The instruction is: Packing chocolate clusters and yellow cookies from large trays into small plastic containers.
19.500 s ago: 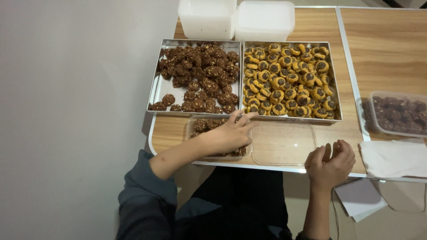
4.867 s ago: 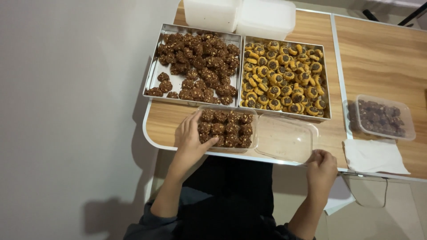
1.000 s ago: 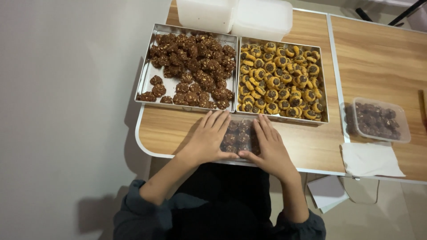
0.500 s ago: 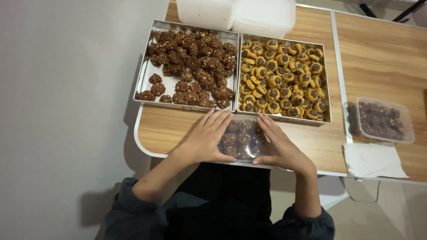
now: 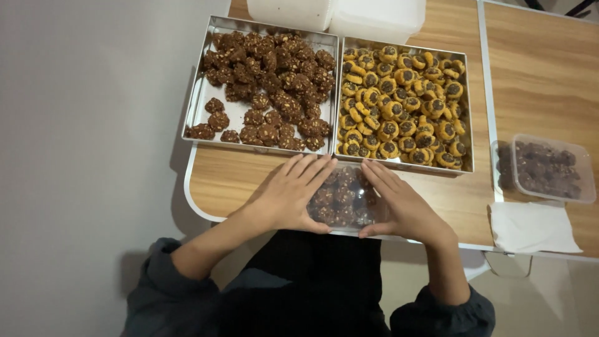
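Observation:
A clear plastic box point(image 5: 343, 198) filled with dark chocolate cookies sits at the near edge of the wooden table, its clear lid on top. My left hand point(image 5: 290, 193) lies flat over its left side, fingers spread on the lid. My right hand point(image 5: 399, 203) presses on its right side, fingers pointing toward the left hand. Both palms cover the box ends, so only the middle shows.
Behind the box stand two metal trays: one point(image 5: 198, 100) with dark chocolate cookies, one point(image 5: 467, 112) with yellow chocolate-centred cookies. Two white containers point(image 5: 374, 15) stand at the back. A closed clear box of dark cookies point(image 5: 544, 167) and a white napkin point(image 5: 530, 228) lie at right.
Earlier the lid lay beside the filled box, with my right hand near it. Now the lid is on the box and both hands rest on it. Little differs over the last second.

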